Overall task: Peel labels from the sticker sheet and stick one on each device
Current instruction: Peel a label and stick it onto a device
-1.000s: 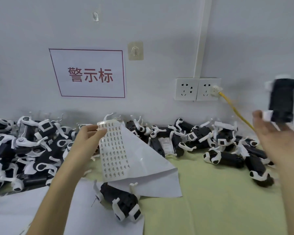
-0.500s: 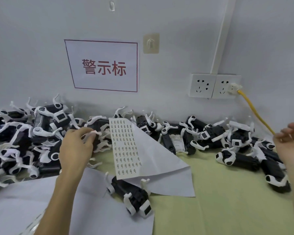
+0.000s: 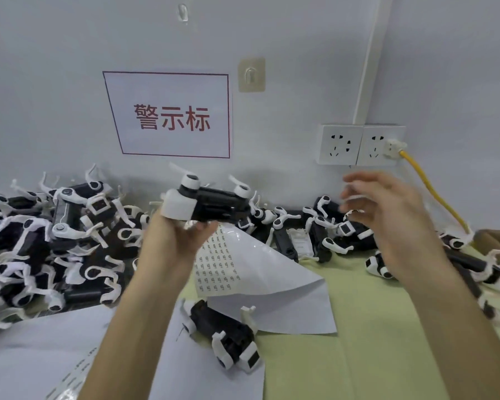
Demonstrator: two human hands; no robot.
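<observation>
Black-and-white device (image 3: 211, 204), yellow cable (image 3: 433, 189)

Smooth hard plastic on the raised device (image 3: 208, 207), black body faintly shiny, white ends duller. Glossy, light-catching paper on the curled sticker sheet (image 3: 220, 267); plain matt paper on the white sheets (image 3: 41, 356) beside it. Matt pale green covering, cloth-like, over the counter (image 3: 373, 327). Shiny white plastic on the sockets (image 3: 358, 144); smooth yellow sheath on the cable (image 3: 433, 189). Matt painted wall (image 3: 70, 53).
</observation>
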